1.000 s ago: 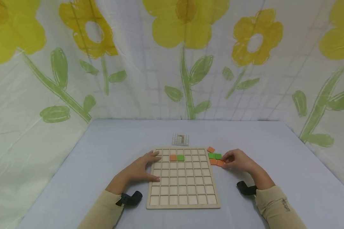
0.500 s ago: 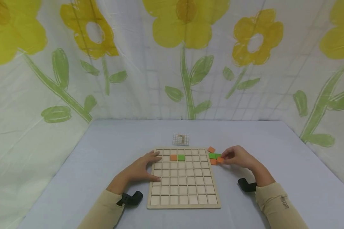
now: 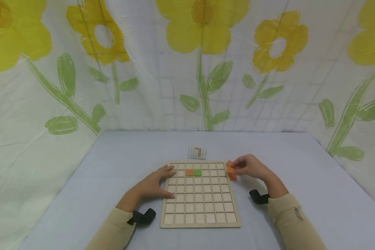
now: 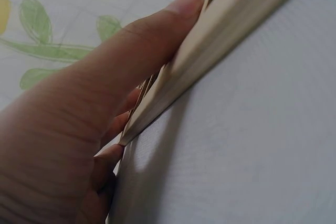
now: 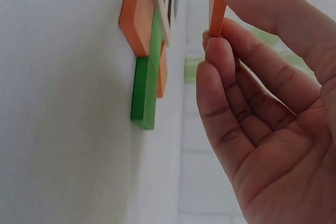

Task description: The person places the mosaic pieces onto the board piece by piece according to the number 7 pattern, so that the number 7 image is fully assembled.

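Note:
A square wooden grid board [image 3: 201, 198] lies on the table. My left hand [image 3: 151, 182] rests on its left edge with spread fingers. In the left wrist view the thumb [image 4: 142, 40] lies along the board's rim. Above the loose tiles at the board's right, my right hand [image 3: 251, 168] pinches an orange square tile [image 5: 217, 3] between thumb and fingers. Under it, in the right wrist view, lie two green tiles [image 5: 146, 87] and two orange ones, the nearer orange tile [image 5: 137, 17] touching the board's side. One orange tile [image 3: 189, 172] and one green tile [image 3: 197, 172] sit side by side in the grid.
Behind the board a small card [image 3: 197, 152] with a printed grid lies on the pale tablecloth [image 3: 137, 149]. A curtain [image 3: 162, 90] with painted yellow flowers hangs beyond the table's far edge. Each wrist wears a black camera mount.
My right hand has lifted an orange tile off the table and carried it left and away from me, toward the board's right edge. The left hand stays put.

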A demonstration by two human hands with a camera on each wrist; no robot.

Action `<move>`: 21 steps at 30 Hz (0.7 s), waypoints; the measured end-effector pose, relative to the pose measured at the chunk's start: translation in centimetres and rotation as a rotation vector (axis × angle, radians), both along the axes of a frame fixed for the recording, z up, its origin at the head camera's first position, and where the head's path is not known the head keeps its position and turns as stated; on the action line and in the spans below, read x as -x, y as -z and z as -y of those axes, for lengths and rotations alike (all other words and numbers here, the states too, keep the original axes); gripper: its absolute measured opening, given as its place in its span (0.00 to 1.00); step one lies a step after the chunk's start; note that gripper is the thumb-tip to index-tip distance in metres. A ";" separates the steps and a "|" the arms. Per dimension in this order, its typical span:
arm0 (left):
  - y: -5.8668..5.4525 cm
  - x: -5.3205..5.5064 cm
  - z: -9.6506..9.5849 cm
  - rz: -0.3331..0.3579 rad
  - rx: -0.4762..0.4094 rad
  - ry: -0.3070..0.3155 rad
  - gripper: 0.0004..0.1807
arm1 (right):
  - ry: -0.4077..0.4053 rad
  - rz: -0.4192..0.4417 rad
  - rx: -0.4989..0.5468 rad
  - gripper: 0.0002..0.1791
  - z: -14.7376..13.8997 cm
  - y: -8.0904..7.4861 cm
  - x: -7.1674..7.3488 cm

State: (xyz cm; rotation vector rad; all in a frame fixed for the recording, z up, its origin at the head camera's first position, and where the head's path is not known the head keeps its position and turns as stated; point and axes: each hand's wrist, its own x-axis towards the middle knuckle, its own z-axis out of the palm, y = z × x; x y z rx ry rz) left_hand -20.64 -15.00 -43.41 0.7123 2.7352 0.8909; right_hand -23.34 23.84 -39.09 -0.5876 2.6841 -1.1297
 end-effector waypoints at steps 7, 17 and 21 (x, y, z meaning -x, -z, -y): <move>-0.3 -0.2 -0.1 0.005 -0.017 -0.005 0.48 | -0.022 0.038 0.042 0.12 1.5 -0.1 0.5; -0.2 -0.2 -0.1 0.005 -0.014 -0.005 0.48 | -0.056 0.007 0.056 0.14 3.6 -0.1 1.2; -0.2 -0.2 -0.1 0.001 -0.013 -0.001 0.48 | -0.061 0.000 0.049 0.14 4.3 -0.1 1.3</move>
